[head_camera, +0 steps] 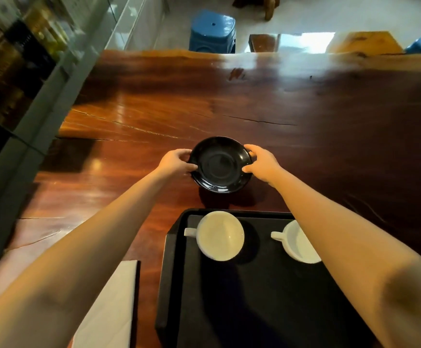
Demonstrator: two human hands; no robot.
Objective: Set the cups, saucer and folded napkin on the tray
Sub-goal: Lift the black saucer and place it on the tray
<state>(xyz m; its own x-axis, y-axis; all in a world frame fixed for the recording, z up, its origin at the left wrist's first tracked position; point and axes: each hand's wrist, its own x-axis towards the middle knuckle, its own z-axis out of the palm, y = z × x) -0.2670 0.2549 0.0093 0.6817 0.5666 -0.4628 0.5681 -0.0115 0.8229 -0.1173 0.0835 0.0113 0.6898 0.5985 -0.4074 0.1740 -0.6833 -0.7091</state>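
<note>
A black saucer (220,165) is just beyond the far edge of the black tray (172,267), slightly tilted over the wooden table. My left hand (175,160) grips its left rim and my right hand (262,162) grips its right rim. Two white cups stand on the tray's far end: one (220,236) at the left with its handle pointing left, another (298,243) at the right, partly hidden by my right forearm. A folded white napkin (109,305) lies on the table left of the tray.
The dark polished wooden table (254,96) stretches ahead and to the right. A glass cabinet (16,71) runs along the left side. Blue stools (213,31) stand beyond the table's far edge.
</note>
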